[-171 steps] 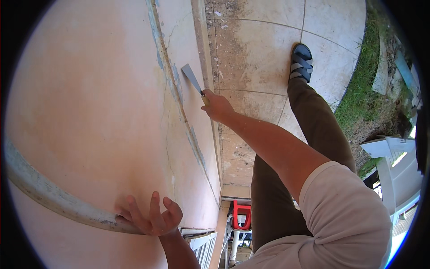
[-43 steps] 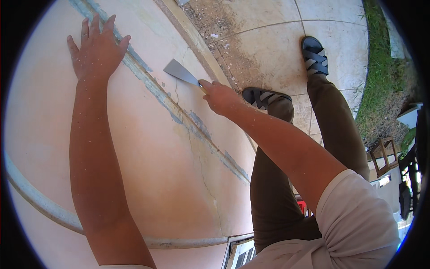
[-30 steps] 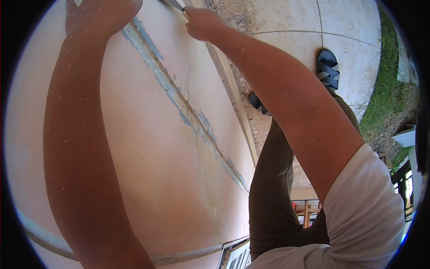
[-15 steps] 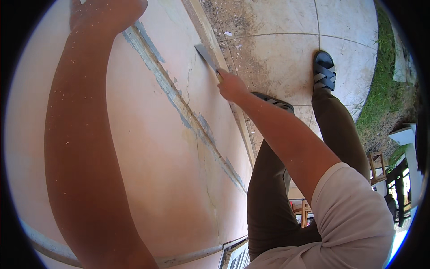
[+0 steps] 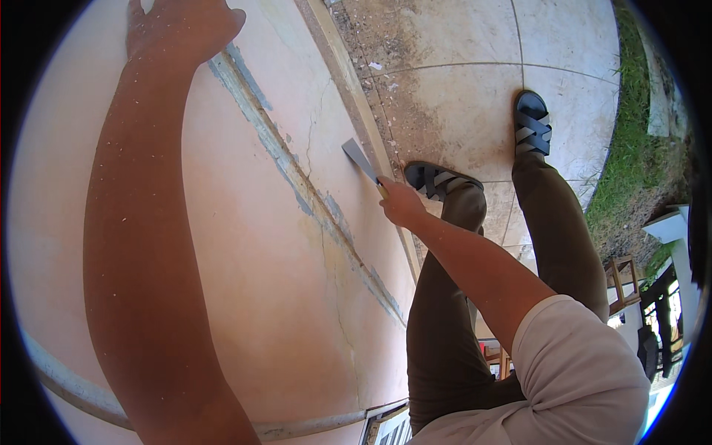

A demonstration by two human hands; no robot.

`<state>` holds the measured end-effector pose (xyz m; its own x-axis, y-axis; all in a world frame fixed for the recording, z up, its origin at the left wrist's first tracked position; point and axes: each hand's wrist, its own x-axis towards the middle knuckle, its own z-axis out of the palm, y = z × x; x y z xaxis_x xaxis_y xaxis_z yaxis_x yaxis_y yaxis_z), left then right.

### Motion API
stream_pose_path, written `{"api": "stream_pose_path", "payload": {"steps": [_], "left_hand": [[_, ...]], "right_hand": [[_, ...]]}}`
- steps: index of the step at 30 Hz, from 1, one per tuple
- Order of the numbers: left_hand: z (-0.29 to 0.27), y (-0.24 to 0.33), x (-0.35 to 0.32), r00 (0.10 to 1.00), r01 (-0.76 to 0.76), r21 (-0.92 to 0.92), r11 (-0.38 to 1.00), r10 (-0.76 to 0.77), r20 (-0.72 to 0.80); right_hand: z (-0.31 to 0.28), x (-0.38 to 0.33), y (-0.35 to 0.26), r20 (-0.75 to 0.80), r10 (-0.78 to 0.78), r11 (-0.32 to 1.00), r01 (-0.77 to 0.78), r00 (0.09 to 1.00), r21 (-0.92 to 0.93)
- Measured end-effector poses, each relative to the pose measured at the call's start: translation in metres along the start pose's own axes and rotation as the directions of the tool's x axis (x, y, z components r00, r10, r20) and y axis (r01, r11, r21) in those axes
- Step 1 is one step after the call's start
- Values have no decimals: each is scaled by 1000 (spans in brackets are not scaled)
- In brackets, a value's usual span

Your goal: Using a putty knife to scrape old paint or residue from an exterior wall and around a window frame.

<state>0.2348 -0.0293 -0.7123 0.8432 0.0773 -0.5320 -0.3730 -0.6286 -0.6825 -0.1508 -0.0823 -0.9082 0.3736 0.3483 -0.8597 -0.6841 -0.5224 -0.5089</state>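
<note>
My right hand (image 5: 403, 205) is wrapped round the handle of a scraper (image 5: 360, 159) with a flat, flared metal blade. Its blade lies at the lower part of a pale pink painted wall (image 5: 245, 245), close to the ledge at the wall's foot. Whether the edge presses on the paint, I cannot tell. High up in the picture, my left hand (image 5: 182, 31) rests against the wall, thumb and a finger spread apart; its other fingertips are cut off by the rim. A groove with chipped, grey-blue flaking edges (image 5: 297, 174) runs slantwise across the wall between my hands.
A narrow ledge (image 5: 348, 74) borders the tiled floor (image 5: 460, 96), where dirt and paint flakes lie. My sandalled feet stand on the tiles. Grass (image 5: 630, 156) edges the paving at right, with a wooden stool (image 5: 623, 282) lower down. Thin cracks run through the wall.
My right hand has drawn the scraper back toward me along the lower wall. My left hand stays at the wall, and the whole view has shifted slightly.
</note>
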Motion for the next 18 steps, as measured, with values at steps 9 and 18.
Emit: {"api": "stream_pose_path", "payload": {"steps": [9, 18], "left_hand": [[6, 11, -1, 993, 5, 47, 999, 0, -117], [79, 46, -26, 835, -459, -196, 867, 345, -428]], "right_hand": [[-70, 91, -81, -234, -222, 974, 205, 947, -96], [-51, 26, -65, -170, -156, 987, 147, 973, -64]]}}
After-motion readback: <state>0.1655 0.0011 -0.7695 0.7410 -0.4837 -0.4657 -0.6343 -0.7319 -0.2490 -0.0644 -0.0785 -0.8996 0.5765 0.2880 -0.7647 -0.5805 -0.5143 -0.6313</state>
